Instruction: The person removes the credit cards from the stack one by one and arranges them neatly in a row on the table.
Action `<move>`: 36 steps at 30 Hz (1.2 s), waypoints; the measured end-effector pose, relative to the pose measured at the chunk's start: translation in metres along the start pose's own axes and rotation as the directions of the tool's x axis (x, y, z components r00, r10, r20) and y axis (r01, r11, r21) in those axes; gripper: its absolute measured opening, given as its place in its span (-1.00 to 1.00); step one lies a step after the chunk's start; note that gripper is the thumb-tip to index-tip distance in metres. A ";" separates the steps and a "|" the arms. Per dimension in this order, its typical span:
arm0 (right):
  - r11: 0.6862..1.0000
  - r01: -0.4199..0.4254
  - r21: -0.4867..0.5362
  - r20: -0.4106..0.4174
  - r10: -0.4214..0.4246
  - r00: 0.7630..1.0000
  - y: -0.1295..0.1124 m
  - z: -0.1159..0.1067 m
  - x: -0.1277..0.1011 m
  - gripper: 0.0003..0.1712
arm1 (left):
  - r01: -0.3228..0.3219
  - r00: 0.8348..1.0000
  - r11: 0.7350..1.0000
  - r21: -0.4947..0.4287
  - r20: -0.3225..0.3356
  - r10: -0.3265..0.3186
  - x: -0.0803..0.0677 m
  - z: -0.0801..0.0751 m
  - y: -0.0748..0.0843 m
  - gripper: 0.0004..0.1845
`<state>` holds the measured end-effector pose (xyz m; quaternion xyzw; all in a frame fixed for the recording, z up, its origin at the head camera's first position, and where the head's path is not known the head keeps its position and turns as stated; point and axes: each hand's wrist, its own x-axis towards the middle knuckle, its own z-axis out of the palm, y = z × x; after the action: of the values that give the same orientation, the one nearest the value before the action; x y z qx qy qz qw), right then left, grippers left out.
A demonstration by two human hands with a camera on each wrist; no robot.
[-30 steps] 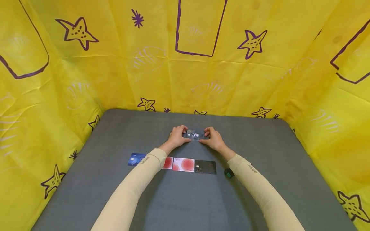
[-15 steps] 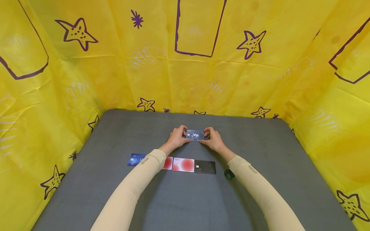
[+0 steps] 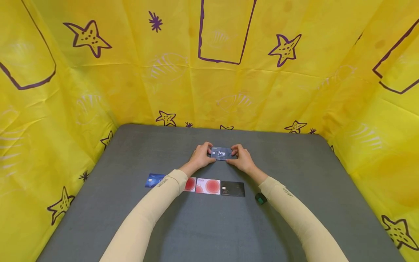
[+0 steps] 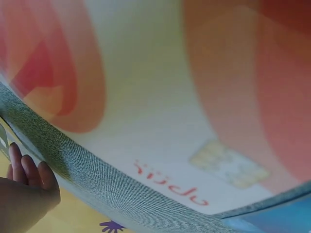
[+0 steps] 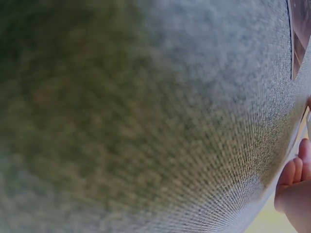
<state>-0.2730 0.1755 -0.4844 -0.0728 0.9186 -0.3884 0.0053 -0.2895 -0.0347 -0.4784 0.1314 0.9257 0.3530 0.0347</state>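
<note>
In the head view, a grey-blue bank card [image 3: 221, 154] marked "Vip" is held between both hands near the middle of the table, its face toward the camera. My left hand [image 3: 199, 156] pinches its left end, with the thumb at the lower corner. At the opposite end, my right hand [image 3: 243, 159] pinches in the same way. The left wrist view is filled by a white card with red circles [image 4: 146, 82], the left fingers [image 4: 30, 171] at its lower left. Mostly grey cloth shows in the right wrist view, with the right hand at the edge.
A row of cards lies nearer the body: a blue card [image 3: 154, 180], a red-and-white card [image 3: 190, 185] partly under the left sleeve, another red-and-white card [image 3: 208, 186] and a black VIP card [image 3: 232, 189]. Yellow patterned cloth [image 3: 209, 87] walls the grey table [image 3: 209, 225].
Both hands stay nearly in place on the held card. Its face looked darker a second ago and now shows lighter. The row of cards has not moved.
</note>
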 end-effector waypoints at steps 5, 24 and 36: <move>1.000 0.003 -0.001 0.005 -0.003 1.000 0.000 -0.002 -0.003 -0.37 | -0.012 1.000 1.000 -0.014 0.014 0.012 -0.004 -0.001 0.002 -0.42; 0.997 0.058 0.041 -0.004 -0.058 0.998 0.001 -0.007 -0.024 -0.36 | -0.076 0.997 0.995 -0.060 0.026 0.078 -0.020 -0.001 0.003 -0.41; 0.995 0.081 0.057 -0.011 -0.080 0.997 0.004 -0.011 -0.043 -0.36 | -0.143 0.988 0.985 -0.098 0.038 0.147 -0.034 0.000 0.006 -0.42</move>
<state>-0.2312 0.1918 -0.4812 -0.1079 0.9033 -0.4150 -0.0124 -0.2556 -0.0392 -0.4752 0.2047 0.8948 0.3951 0.0361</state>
